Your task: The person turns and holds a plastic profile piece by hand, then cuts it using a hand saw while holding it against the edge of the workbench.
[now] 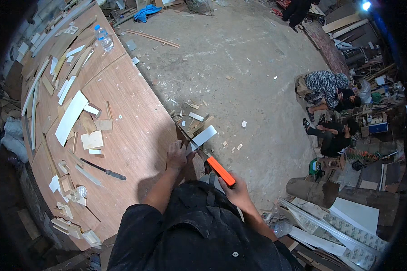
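- Saw [220, 170]: in front of the body at the table's right edge, orange handle toward the right hand, blade slanting up and left beside a white strip [204, 137].
- Right hand [235, 187]: fingers closed around the lower end of the orange handle.
- Left hand [176, 156]: fingers bent at the table edge, next to the strip's near end; whether it grips the strip I cannot tell.
- Table [135, 128]: to the left, bearing wood offcuts, a white board [71, 118], a dark-handled tool [115, 175] and a bottle [105, 39].
- Floor [239, 81]: scattered scraps; two people [325, 86] sit at right.
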`<state>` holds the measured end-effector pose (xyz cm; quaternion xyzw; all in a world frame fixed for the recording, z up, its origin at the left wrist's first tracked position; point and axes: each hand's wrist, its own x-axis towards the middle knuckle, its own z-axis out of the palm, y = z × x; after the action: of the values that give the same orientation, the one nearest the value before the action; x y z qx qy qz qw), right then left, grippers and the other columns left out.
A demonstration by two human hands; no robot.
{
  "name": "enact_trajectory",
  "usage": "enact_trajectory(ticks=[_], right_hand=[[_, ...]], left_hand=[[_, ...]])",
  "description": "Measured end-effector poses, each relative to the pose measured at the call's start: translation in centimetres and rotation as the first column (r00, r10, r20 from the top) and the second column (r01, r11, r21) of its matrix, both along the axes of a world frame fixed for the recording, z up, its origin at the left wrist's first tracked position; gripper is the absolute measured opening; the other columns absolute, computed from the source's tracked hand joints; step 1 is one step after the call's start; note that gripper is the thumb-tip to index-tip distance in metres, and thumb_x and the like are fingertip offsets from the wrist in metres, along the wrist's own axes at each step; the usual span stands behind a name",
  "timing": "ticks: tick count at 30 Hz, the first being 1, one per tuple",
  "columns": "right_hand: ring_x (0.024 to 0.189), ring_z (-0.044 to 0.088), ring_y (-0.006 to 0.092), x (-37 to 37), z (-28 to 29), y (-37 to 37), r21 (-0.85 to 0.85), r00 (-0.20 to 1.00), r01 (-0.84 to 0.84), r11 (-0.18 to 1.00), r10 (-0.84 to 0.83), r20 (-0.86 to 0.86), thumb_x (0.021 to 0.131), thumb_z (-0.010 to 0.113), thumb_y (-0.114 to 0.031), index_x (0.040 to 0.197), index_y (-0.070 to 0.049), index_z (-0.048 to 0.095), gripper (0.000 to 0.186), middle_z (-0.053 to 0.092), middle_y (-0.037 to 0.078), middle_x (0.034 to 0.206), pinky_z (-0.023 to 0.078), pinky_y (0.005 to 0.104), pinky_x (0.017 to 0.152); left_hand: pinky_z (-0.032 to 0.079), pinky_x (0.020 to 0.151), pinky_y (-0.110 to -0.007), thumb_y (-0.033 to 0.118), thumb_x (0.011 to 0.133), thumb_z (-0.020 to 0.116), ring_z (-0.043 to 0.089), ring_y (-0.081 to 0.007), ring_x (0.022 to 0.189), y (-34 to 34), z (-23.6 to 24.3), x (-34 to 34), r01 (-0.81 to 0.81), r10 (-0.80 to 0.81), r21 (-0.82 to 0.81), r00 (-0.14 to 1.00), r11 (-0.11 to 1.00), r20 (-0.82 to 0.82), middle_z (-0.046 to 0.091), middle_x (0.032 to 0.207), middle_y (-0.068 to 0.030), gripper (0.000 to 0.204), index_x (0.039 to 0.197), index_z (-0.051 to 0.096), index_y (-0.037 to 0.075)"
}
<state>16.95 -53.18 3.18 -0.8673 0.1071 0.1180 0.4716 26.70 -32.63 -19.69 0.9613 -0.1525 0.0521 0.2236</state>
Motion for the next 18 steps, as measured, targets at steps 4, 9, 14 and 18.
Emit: enact_trajectory(ticks=[4, 9, 14, 18], right_hand=[[0.074, 0.063, 0.0351, 0.5, 0.8, -0.1, 0.003, 1.000, -0.027, 1.000, 0.027, -0.008, 0.091, 0.069, -0.015, 0.097, -0.002, 0.061, 0.017, 0.062, 0.018, 0.079, 0.048, 0.0381, 0.068], [0.076, 0.064, 0.0381, 1.0, 1.0, -0.6, -0.013, 0.999, -0.032, 0.999, 0.031, -0.030, 0.092, 0.068, -0.018, 0.098, -0.001, 0.059, 0.020, 0.062, 0.020, 0.079, 0.048, 0.0407, 0.067], [0.065, 0.054, 0.0216, 1.2, 0.6, -0.6, -0.012, 0.999, -0.039, 0.999, 0.039, 0.000, 0.093, 0.068, -0.019, 0.096, 0.000, 0.060, 0.021, 0.058, 0.015, 0.072, 0.045, 0.0350, 0.063], [0.071, 0.062, 0.0311, 1.8, 1.7, -0.1, -0.040, 0.996, -0.072, 0.997, 0.071, -0.046, 0.093, 0.068, -0.020, 0.101, 0.000, 0.061, 0.023, 0.063, 0.020, 0.080, 0.048, 0.0372, 0.067]], left_hand=[[0.045, 0.091, -0.048, 0.057, 0.087, 0.062, 0.055, -0.0381, 0.107, -0.1, 0.2, 0.0, 0.004, -0.003, -0.021, 1.000, 1.000, 0.023, 0.057, 0.116, -0.0193, 0.063, 0.115, 0.065, 0.001], [0.045, 0.090, -0.048, 0.057, 0.086, 0.063, 0.055, -0.0382, 0.108, -0.5, -0.4, 0.3, -0.003, 0.003, -0.009, 1.000, 1.000, 0.015, 0.057, 0.117, -0.0193, 0.061, 0.111, 0.066, 0.001], [0.045, 0.090, -0.049, 0.056, 0.085, 0.064, 0.055, -0.0388, 0.107, -0.2, -0.4, 0.3, 0.004, -0.004, -0.043, 1.000, 0.999, 0.012, 0.057, 0.117, -0.0198, 0.060, 0.107, 0.066, 0.001], [0.045, 0.088, -0.049, 0.055, 0.084, 0.066, 0.055, -0.0397, 0.105, -0.4, 0.2, 0.5, 0.009, -0.008, -0.061, 1.000, 0.998, 0.026, 0.057, 0.114, -0.0206, 0.059, 0.110, 0.065, 0.002]])
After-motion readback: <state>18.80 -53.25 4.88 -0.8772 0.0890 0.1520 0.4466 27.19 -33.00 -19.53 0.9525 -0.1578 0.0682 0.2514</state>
